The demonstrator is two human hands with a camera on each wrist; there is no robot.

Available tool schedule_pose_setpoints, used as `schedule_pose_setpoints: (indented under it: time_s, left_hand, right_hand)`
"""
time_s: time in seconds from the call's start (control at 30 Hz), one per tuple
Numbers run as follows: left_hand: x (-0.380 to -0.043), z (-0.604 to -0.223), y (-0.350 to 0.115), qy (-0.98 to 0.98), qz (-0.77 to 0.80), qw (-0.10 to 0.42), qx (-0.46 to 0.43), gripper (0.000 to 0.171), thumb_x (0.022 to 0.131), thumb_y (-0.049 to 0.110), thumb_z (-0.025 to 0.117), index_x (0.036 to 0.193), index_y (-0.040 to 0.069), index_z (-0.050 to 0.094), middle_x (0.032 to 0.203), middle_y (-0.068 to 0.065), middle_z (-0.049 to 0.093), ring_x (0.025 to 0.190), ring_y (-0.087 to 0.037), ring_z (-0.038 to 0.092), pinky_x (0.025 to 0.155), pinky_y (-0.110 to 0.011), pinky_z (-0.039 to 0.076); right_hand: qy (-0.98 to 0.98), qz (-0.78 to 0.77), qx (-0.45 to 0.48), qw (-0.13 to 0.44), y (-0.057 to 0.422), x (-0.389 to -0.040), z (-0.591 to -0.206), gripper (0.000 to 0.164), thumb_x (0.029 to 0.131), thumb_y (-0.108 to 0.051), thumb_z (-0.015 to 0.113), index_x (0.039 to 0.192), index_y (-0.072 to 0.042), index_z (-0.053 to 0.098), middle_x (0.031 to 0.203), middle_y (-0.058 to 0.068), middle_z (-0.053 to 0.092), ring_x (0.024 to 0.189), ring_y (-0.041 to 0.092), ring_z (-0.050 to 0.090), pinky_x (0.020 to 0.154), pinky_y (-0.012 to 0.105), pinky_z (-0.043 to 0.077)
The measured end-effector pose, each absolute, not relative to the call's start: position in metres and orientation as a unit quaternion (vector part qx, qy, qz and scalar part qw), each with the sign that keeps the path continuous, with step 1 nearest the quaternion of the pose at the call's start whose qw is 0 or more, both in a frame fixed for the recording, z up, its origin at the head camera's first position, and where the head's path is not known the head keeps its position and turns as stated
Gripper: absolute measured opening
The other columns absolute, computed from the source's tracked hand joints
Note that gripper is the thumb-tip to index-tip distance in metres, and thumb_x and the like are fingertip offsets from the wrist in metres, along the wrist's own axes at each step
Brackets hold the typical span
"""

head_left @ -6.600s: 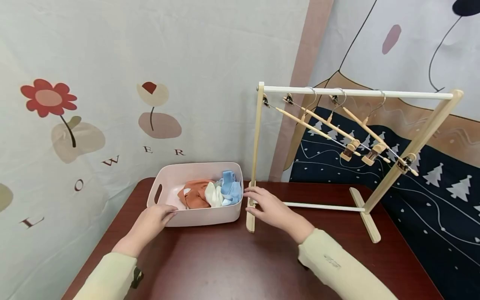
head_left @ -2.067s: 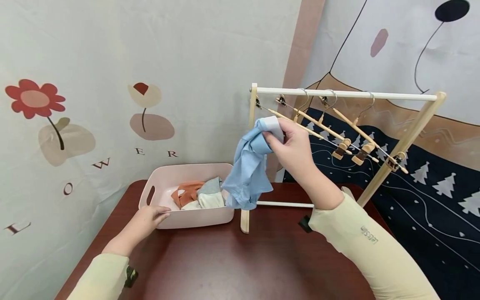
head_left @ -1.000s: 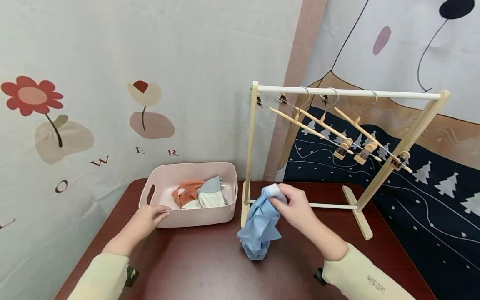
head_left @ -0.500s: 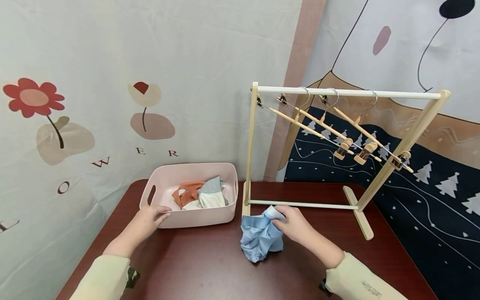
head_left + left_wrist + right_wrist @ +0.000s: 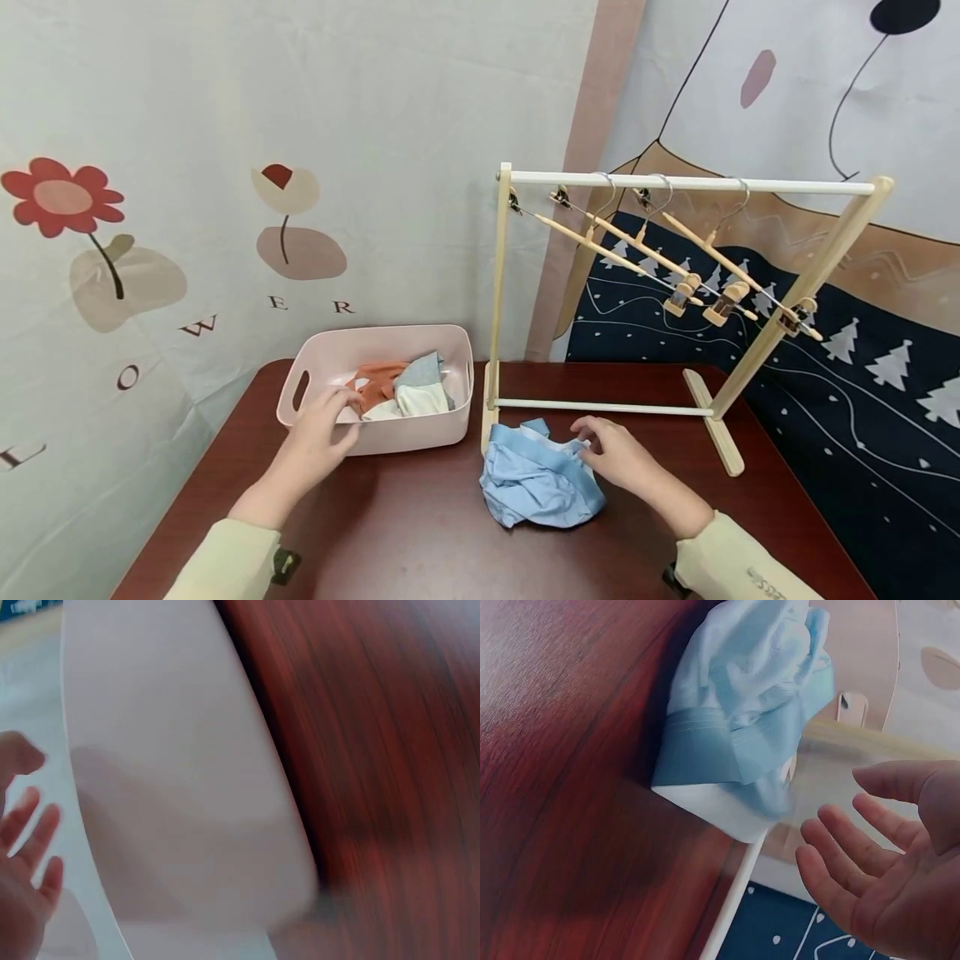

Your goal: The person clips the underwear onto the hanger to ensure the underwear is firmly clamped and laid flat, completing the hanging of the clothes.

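A crumpled light-blue garment (image 5: 542, 483) with a wide stitched band and a white inside lies on the table. Close at its right edge my right hand (image 5: 618, 454) is relaxed, and the right wrist view shows its fingers spread with nothing between them. My left hand (image 5: 318, 433) hovers at the near left side of a pink bin (image 5: 405, 433), overlapping its rim in the head view. In the left wrist view those fingers are apart and hold nothing. Inside the bin lie an orange cloth (image 5: 380, 383) and a grey and cream cloth (image 5: 422, 392).
A wooden clothes rack (image 5: 497, 283) stands behind the garment, its left foot beside the bin. Several clip hangers (image 5: 633, 242) hang from its white top bar (image 5: 690, 182). A low white rod (image 5: 600, 407) joins the feet above the dark red table (image 5: 420, 533).
My right hand lifted the blue garment from the bin, lowered it to the table in front of the rack and let go; it now lies spread wider. My left hand has come off the bin's rim.
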State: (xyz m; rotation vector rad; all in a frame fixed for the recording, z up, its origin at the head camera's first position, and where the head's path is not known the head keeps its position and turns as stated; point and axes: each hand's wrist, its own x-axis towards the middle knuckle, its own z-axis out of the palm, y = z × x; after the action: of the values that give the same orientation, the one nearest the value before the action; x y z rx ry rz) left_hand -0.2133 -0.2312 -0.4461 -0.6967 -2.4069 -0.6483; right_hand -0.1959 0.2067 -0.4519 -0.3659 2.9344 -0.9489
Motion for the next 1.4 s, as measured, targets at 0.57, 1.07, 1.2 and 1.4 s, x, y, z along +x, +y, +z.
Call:
schedule_pose_setpoints:
  time_s: [0.57,1.07,1.2,1.4]
  left_hand:
    - [-0.196,-0.487,-0.065,-0.891,-0.188,0.115,-0.397,0.031,0.089,0.017,0.062,0.12,0.016,0.062,0.124,-0.002,0.06,0.12,-0.018,0.051,0.098,-0.042,0.044]
    - [-0.207,-0.51,-0.004,-0.929,-0.109,0.046,-0.352,0.04,0.095,0.033,0.056,0.132,0.02,0.055,0.128,0.002,0.059,0.119,-0.016,0.05,0.098,-0.037,0.044]
    - [-0.207,-0.513,-0.007,-0.921,-0.108,0.078,-0.367,0.032,0.086,0.018,0.065,0.118,0.023,0.065,0.106,0.005,0.058,0.1,-0.013,0.05,0.082,-0.029,0.046]
    - [-0.212,-0.509,-0.03,-0.912,-0.134,0.134,-0.364,0.032,0.071,0.0,0.065,0.096,0.02,0.071,0.098,0.004,0.056,0.091,-0.015,0.051,0.072,-0.03,0.045]
  right_hand:
    - [0.941,-0.257,-0.221,0.007,0.211,-0.223,-0.496,0.029,0.083,0.011,0.053,0.095,-0.01,0.07,0.1,0.001,0.067,0.095,0.02,0.055,0.081,0.036,0.046]
    - [0.923,-0.276,-0.263,0.045,0.216,-0.231,-0.515,0.042,0.078,0.02,0.046,0.101,-0.007,0.069,0.101,0.006,0.068,0.091,0.022,0.055,0.077,0.032,0.047]
    - [0.928,-0.255,-0.269,0.042,0.222,-0.231,-0.514,0.05,0.073,0.022,0.041,0.099,-0.009,0.07,0.102,0.005,0.067,0.093,0.023,0.056,0.08,0.036,0.046]
    - [0.954,-0.184,-0.23,0.056,0.236,-0.224,-0.507,0.054,0.072,0.02,0.044,0.101,-0.014,0.073,0.101,0.0,0.063,0.092,0.017,0.05,0.083,0.039,0.046]
